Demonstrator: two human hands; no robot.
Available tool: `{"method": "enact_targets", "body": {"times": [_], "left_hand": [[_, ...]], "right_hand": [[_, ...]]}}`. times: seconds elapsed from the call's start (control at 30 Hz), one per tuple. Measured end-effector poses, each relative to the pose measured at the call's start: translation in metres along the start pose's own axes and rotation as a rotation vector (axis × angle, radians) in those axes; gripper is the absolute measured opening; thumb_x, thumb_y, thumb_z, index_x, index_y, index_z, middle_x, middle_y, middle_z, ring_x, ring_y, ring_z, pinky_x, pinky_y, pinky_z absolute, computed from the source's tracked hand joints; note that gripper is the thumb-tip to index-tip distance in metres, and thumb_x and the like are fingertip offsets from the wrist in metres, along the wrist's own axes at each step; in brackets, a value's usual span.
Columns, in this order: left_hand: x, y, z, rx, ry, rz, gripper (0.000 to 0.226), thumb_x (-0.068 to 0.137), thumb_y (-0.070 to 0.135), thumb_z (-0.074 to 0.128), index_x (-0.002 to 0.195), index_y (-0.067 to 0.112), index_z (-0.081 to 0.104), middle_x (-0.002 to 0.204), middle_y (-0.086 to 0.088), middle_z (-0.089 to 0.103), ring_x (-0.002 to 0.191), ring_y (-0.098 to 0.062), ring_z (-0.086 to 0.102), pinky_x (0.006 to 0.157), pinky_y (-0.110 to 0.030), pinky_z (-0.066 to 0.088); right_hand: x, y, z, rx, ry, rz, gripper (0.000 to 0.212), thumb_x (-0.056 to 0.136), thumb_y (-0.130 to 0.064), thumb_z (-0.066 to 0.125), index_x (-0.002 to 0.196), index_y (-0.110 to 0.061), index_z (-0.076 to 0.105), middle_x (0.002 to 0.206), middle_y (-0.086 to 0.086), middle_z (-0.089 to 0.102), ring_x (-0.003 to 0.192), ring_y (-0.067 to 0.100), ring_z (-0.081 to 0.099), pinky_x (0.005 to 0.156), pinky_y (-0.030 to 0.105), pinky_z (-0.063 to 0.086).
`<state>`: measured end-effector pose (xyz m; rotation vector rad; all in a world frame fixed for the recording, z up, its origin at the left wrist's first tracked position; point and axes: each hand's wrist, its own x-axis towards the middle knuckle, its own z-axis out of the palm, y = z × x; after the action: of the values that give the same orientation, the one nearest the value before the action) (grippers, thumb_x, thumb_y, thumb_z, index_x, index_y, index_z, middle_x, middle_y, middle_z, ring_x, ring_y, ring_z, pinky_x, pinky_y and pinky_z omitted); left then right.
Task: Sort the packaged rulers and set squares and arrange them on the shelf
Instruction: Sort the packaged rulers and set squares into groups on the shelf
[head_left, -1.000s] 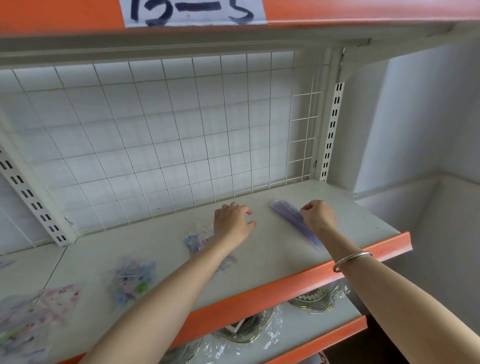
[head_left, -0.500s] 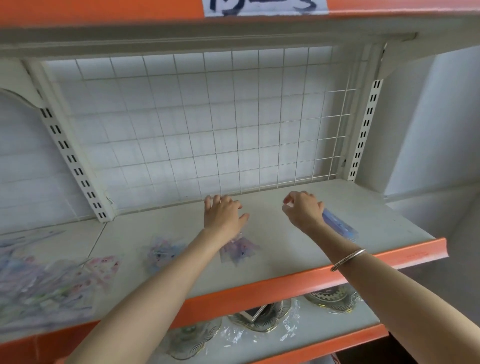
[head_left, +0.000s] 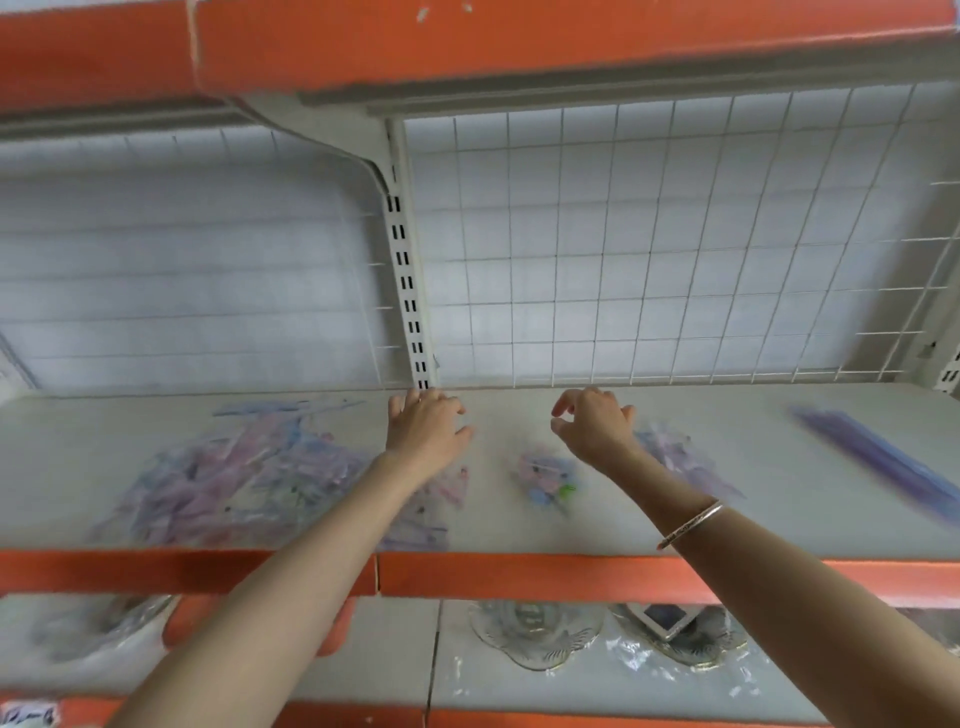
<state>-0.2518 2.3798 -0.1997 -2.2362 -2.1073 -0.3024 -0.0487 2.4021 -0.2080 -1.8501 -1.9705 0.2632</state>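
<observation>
Head view, single camera, strong motion blur on the small items. The shelf (head_left: 519, 535) is a white board with an orange front edge; behind it stands a white wire grid (head_left: 623, 249) and a slotted post (head_left: 410, 291). The left hand (head_left: 426, 431) is palm down near the back of the board, just in front of the post's foot, fingers spread and straight, gripping nothing; whether the palm touches the board cannot be told. The right hand (head_left: 592, 426) is raised just above the board to the right of the left hand, fingers loosely curled, thumb and forefinger apart with a small gap, nothing between them. A thin bracelet (head_left: 691, 525) sits on the right wrist. The pile of packaged rulers (head_left: 234, 478), lilac, pink and pale blue, lies on the left half of the board, its right edge running under the left forearm. A small packet (head_left: 548, 478) with blue, pink and green contents lies flat between the two forearms. A lilac packet (head_left: 675, 452) lies just beside the right wrist, on its outer side. A long purple-blue ruler pack (head_left: 878, 462) lies slanted at the far right, well apart from both hands. On the board below stand glass dishes (head_left: 535, 634) in clear wrap.
</observation>
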Motion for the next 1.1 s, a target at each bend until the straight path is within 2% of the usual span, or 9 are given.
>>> {"method": "enact_targets", "body": {"times": [0.17, 0.27, 0.37, 0.53, 0.7, 0.83, 0.93, 1.1], "left_hand": [[-0.013, -0.067, -0.009, 0.031, -0.144, 0.029, 0.049, 0.089, 0.056, 0.051, 0.133, 0.034, 0.049, 0.143, 0.002, 0.043, 0.132, -0.023, 0.034, 0.107, -0.038, 0.022], [-0.019, -0.097, -0.010, 0.039, -0.298, 0.058, 0.071, 0.079, 0.072, 0.051, 0.138, 0.035, 0.043, 0.148, 0.002, 0.038, 0.136, -0.023, 0.028, 0.107, -0.043, 0.021], [-0.023, -0.116, -0.007, -0.018, -0.434, 0.088, 0.084, 0.069, 0.076, 0.059, 0.141, 0.036, 0.039, 0.151, 0.003, 0.034, 0.138, -0.023, 0.026, 0.110, -0.049, 0.017], [-0.021, -0.130, -0.002, -0.096, -0.439, 0.150, 0.082, 0.069, 0.065, 0.069, 0.139, 0.034, 0.039, 0.148, 0.003, 0.036, 0.134, -0.022, 0.035, 0.110, -0.049, 0.020], [-0.014, -0.129, -0.003, 0.013, -0.482, 0.187, 0.095, 0.070, 0.068, 0.066, 0.149, 0.034, 0.025, 0.152, 0.000, 0.024, 0.139, -0.025, 0.023, 0.110, -0.049, 0.021], [-0.007, -0.126, -0.004, 0.009, -0.552, 0.182, 0.095, 0.071, 0.063, 0.070, 0.149, 0.036, 0.023, 0.155, 0.001, 0.018, 0.142, -0.028, 0.012, 0.112, -0.053, 0.019], [-0.002, -0.122, -0.007, -0.049, -0.568, 0.167, 0.084, 0.070, 0.054, 0.076, 0.140, 0.035, 0.036, 0.149, -0.001, 0.028, 0.138, -0.027, 0.017, 0.107, -0.050, 0.026], [0.005, -0.120, -0.006, -0.158, -0.568, 0.149, 0.066, 0.067, 0.039, 0.083, 0.121, 0.024, 0.047, 0.132, -0.001, 0.045, 0.116, -0.019, 0.042, 0.093, -0.035, 0.041]], "right_hand": [[-0.007, -0.060, 0.028, 0.046, -0.111, -0.122, 0.027, 0.089, -0.039, 0.058, 0.111, -0.024, 0.063, 0.122, 0.002, 0.057, 0.120, 0.022, 0.043, 0.100, 0.041, 0.026], [-0.011, -0.089, 0.038, -0.015, -0.255, -0.181, 0.042, 0.083, -0.049, 0.064, 0.120, -0.027, 0.059, 0.125, -0.003, 0.057, 0.124, 0.022, 0.039, 0.099, 0.043, 0.026], [-0.013, -0.107, 0.048, -0.100, -0.392, -0.184, 0.058, 0.076, -0.052, 0.070, 0.127, -0.029, 0.054, 0.129, -0.006, 0.055, 0.127, 0.023, 0.033, 0.099, 0.043, 0.024], [-0.014, -0.120, 0.056, -0.153, -0.419, -0.092, 0.059, 0.070, -0.047, 0.077, 0.122, -0.026, 0.058, 0.127, -0.005, 0.055, 0.125, 0.024, 0.035, 0.106, 0.049, 0.024], [-0.012, -0.130, 0.054, -0.171, -0.433, -0.027, 0.058, 0.067, -0.042, 0.081, 0.118, -0.023, 0.061, 0.127, -0.003, 0.056, 0.125, 0.026, 0.039, 0.103, 0.046, 0.029], [-0.008, -0.130, 0.053, -0.091, -0.493, -0.002, 0.060, 0.066, -0.034, 0.084, 0.117, -0.007, 0.065, 0.122, 0.010, 0.062, 0.114, 0.026, 0.056, 0.097, 0.034, 0.044], [-0.008, -0.128, 0.052, -0.014, -0.526, 0.022, 0.065, 0.065, -0.028, 0.085, 0.116, 0.006, 0.062, 0.123, 0.021, 0.060, 0.116, 0.034, 0.056, 0.099, 0.040, 0.046], [-0.007, -0.128, 0.049, 0.075, -0.568, 0.005, 0.053, 0.070, -0.023, 0.082, 0.115, -0.002, 0.066, 0.119, 0.008, 0.065, 0.099, 0.018, 0.058, 0.085, 0.025, 0.046]]}}
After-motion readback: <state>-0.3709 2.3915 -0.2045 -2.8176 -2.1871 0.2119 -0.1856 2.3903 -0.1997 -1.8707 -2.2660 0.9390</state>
